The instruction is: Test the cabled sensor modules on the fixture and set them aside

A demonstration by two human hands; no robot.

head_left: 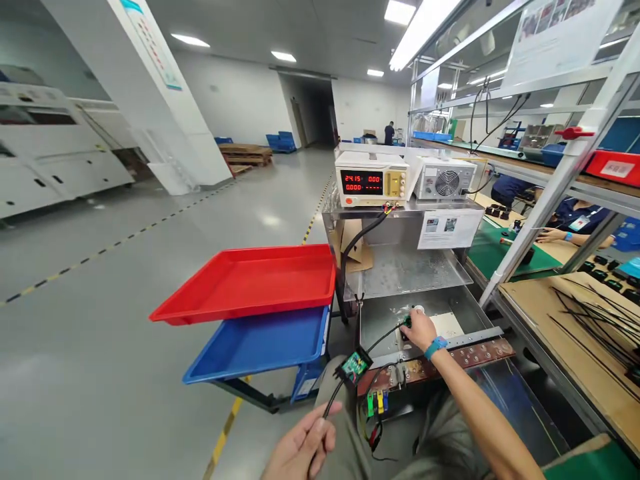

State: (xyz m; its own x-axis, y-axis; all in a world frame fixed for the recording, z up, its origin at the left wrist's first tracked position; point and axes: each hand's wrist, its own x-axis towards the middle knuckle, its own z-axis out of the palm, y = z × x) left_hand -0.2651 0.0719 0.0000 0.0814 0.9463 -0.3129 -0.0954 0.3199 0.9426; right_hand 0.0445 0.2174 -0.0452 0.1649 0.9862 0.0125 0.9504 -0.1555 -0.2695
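Observation:
My left hand (303, 445) is low in the view, fingers pinched on a black cable (331, 400) that ends in a small black module with a green circuit board (354, 367). My right hand (419, 329), with a blue wristband, reaches forward into a metal tray (380, 320) and grips a small dark green part (406, 323) joined to a thin black wire (383, 337). Under the module hang yellow and green clips (376, 403) on a brown terminal strip (480, 353).
A red tray (250, 283) sits over a blue tray (255, 343) on a stand to the left. A power supply (371, 179) with red digits stands behind, beside a fan unit (445, 179). Another person's hand (550, 235) rests at the bench right. Black cable ties (595, 317) lie there.

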